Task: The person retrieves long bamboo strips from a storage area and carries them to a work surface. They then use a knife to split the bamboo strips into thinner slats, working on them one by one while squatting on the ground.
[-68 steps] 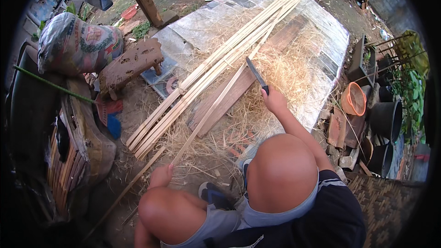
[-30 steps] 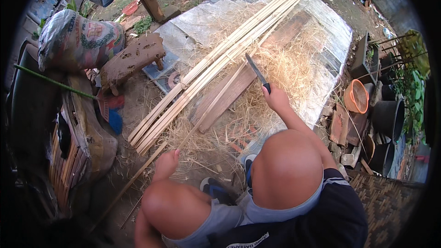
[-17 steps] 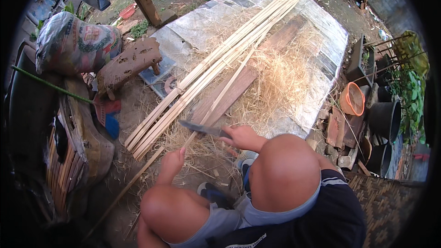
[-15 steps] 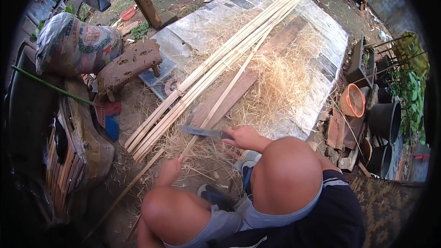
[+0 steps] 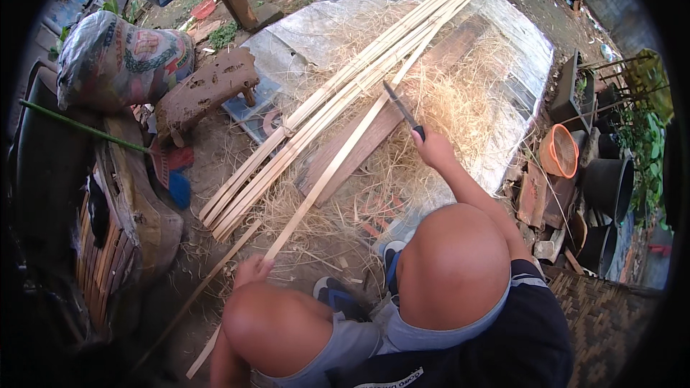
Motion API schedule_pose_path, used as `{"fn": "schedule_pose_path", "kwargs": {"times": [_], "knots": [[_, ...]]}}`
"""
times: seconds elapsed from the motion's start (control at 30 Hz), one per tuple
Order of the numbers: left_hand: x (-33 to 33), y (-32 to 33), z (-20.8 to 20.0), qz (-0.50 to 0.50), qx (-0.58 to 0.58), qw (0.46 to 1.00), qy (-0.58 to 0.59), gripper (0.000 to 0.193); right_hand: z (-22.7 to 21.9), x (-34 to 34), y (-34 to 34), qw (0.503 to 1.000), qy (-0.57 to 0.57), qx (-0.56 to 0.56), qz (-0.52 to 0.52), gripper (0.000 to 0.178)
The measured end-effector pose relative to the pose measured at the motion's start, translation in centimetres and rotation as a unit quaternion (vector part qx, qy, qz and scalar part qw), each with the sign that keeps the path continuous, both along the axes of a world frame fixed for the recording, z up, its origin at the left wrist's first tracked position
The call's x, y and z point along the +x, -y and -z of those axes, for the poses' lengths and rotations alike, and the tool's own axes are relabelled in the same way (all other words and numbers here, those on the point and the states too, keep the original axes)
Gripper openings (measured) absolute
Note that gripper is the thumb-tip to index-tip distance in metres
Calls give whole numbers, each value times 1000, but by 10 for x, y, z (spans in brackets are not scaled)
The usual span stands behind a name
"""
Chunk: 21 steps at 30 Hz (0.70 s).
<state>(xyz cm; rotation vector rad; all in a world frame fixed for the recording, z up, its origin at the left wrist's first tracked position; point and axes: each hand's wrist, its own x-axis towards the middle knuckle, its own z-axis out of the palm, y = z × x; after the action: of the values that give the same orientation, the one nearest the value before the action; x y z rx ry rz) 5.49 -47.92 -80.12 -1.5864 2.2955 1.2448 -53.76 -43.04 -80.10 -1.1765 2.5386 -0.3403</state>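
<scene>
My left hand [image 5: 251, 270] is closed around the near part of a long pale bamboo strip [image 5: 333, 167], beside my left knee. The strip slants away to the upper right, across a dark wooden plank [image 5: 357, 145], and its near end sticks out below my left forearm. My right hand [image 5: 434, 148] grips the dark handle of a knife [image 5: 399, 105]. The blade points up and left, its tip at or just over the strip; I cannot tell whether they touch. To the left of the plank lies a bundle of similar bamboo strips [image 5: 316, 121].
Curly shavings [image 5: 460, 111] cover much of the plank and the silvery sheet [image 5: 528, 43]. On the left are a full sack [image 5: 122, 61], a worn wooden stool [image 5: 208, 93] and a green-handled broom [image 5: 86, 126]. An orange basket [image 5: 559, 151] and black pots [image 5: 607, 185] stand right.
My right hand and the knife have moved up and away along the strip, and the blade now points more upward. My left hand has drawn back toward my left knee.
</scene>
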Motion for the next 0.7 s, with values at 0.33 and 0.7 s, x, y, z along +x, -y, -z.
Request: {"fn": "schedule_pose_path", "kwargs": {"times": [0.33,0.7], "knots": [[-103,13,-8,120,-189,968,110,39,-11,133,-26,954,83,32,-288,44],[38,-16,-19,72,-144,982,104,36,3,-22,1,997,-66,6,-37,46]]}}
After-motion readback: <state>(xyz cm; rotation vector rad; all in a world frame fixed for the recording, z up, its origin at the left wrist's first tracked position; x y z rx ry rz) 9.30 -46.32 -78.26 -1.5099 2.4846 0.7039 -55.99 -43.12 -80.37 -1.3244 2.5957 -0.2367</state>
